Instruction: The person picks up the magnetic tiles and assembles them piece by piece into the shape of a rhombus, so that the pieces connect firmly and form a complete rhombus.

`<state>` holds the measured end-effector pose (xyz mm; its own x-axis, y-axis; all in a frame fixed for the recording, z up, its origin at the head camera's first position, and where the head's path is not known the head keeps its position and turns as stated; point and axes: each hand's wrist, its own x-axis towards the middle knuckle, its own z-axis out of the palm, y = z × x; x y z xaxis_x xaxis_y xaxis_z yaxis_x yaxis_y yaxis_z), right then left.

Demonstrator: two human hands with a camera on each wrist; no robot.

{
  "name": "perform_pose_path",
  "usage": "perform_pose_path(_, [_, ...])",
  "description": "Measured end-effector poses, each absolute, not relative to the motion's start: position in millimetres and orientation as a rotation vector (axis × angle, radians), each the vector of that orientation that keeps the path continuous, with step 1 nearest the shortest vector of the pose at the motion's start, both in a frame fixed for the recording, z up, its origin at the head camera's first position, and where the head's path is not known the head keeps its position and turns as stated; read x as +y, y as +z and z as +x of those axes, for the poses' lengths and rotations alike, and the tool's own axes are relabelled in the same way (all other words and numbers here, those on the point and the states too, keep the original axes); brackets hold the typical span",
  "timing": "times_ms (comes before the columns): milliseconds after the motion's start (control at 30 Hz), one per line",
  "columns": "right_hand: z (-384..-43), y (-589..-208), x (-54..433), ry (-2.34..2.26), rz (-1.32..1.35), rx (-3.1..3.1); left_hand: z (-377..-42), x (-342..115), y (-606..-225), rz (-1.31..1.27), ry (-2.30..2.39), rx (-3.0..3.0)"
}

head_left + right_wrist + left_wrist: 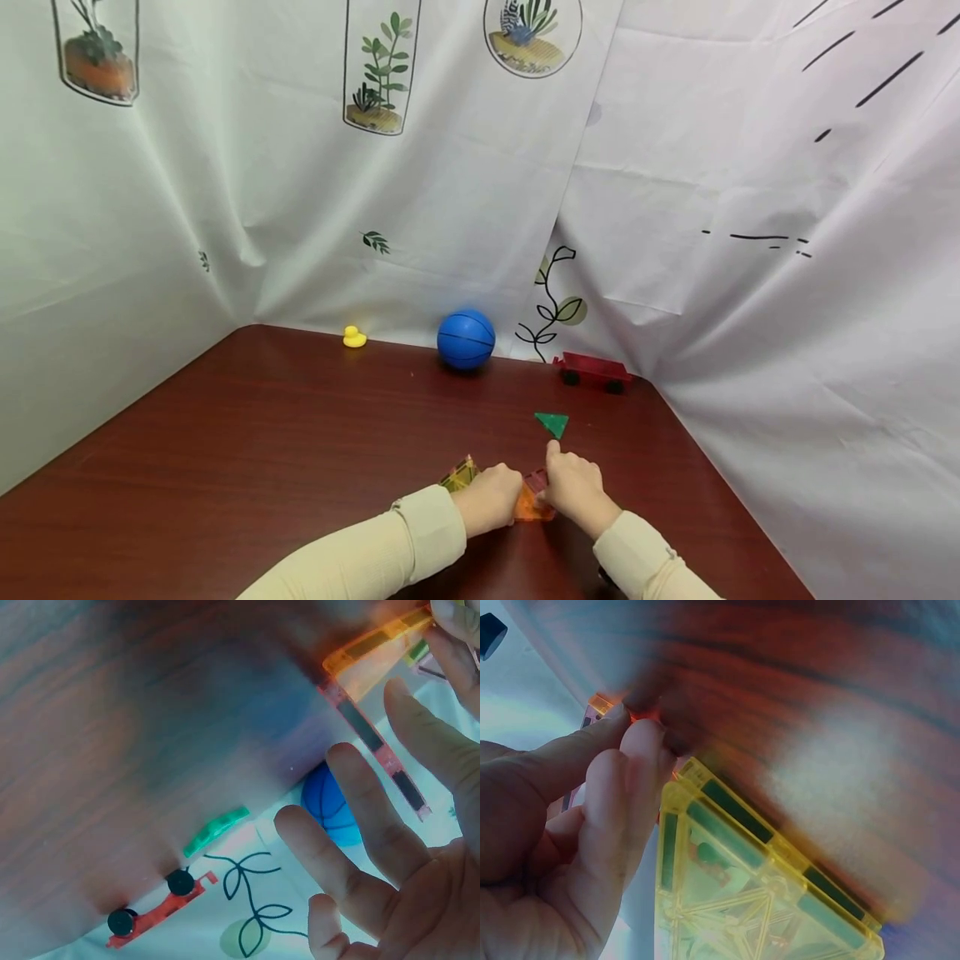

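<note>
Between my two hands stand translucent magnetic tiles. An orange tile [531, 507] is in front, joined at an angle to a pink-red tile [373, 739]. My left hand [491, 500] pinches the orange tile's edge between thumb and fingertips. Just beside that hand, yellow tiles [742, 900] meet along one edge. My right hand [579, 492] is close by the pink-red tile, its fingers spread and loosely straight in the right wrist view. A green triangular tile [553, 423] lies on the table just beyond the right fingertips.
Along the back of the dark red-brown table [300, 417] are a yellow toy duck [354, 337], a blue ball [466, 340] and a red toy wagon base [592, 372] with black wheels. White printed cloth [315, 200] hangs around the table's back and sides.
</note>
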<state>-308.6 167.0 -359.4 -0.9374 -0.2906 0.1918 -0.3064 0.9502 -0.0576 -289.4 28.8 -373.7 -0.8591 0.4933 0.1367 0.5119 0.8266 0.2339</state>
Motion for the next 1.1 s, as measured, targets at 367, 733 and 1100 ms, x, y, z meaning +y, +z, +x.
perform_pose_path(367, [-320, -345, 174, 0.215, 0.432, -2.831, -291, 29, -376, -0.782, -0.394, -2.951])
perform_pose_path(733, [-339, -337, 179, 0.345, 0.398, -2.757, -291, 30, -376, -0.781, -0.445, -2.991])
perform_pose_path(1100, [-366, -342, 189, 0.355, 0.266, -2.879, -289, 30, -374, -0.781, -0.407, -2.991])
